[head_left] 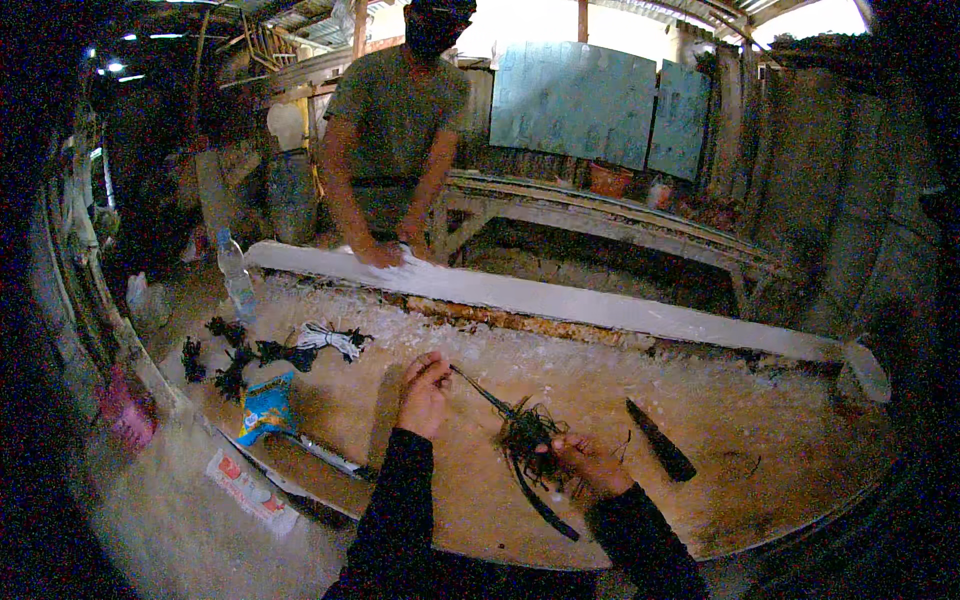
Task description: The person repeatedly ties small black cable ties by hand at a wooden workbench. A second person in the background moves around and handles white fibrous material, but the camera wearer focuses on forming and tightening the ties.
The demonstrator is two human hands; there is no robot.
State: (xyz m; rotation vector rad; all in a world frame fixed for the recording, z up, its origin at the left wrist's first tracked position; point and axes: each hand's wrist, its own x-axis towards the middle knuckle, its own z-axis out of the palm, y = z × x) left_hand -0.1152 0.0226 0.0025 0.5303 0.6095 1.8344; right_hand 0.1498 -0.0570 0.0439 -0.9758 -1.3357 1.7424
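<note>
Both hands work a tangle of dark fibres on the counter.

The right hand point(592, 462) is closed on the bundle of dark fibres point(527, 437), holding it just above the counter point(400, 500). The left hand point(425, 393) pinches a thin strand point(480, 390) drawn out from that bundle. A dark pointed tool point(658, 440) lies near the right hand. To the left lie a blue packet point(267, 407), small dark fibre clumps point(232, 375) and a white cord bundle point(330, 338). A plastic bottle point(237, 278) stands beyond them. Farther back, another person's hands point(385, 252) press on a long white plank point(600, 305).
</note>
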